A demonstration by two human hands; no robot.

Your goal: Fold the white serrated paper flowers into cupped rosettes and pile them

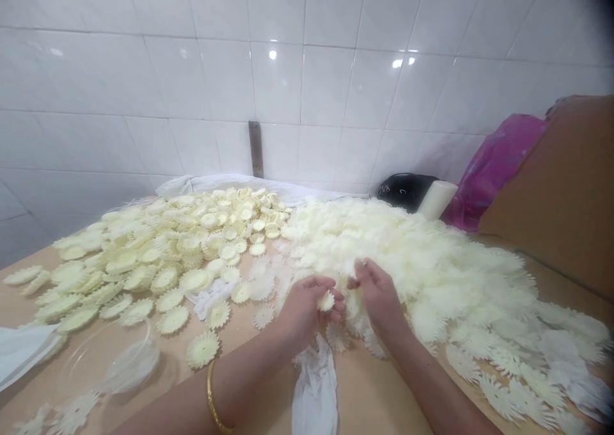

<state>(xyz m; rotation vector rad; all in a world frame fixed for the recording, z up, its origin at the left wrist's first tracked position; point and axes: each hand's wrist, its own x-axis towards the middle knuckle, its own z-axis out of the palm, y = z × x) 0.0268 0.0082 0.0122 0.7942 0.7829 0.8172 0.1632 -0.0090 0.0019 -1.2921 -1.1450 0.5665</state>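
Observation:
My left hand (307, 307) is closed around a small pale-yellow toothed flower disc (326, 301), its fingers curled beneath it. To the right, my right hand (378, 297) is closed in a pinch, thumb and fingers together; what it grips, if anything, blurs into the pale pile behind. That pile of thin whitish flower cut-outs (432, 288) spreads behind and right of my hands. Thicker cupped yellow flower discs (167, 243) are heaped to the left. A crumpled white cloth (314, 387) lies below my left hand.
A clear round plastic container (132, 364) and white paper (22, 352) sit at the left. On the back right stand a black object (405, 189), a white roll (437, 199), a magenta bag (494, 166) and a brown cardboard box (566, 198). A tiled wall (330, 83) closes off the back.

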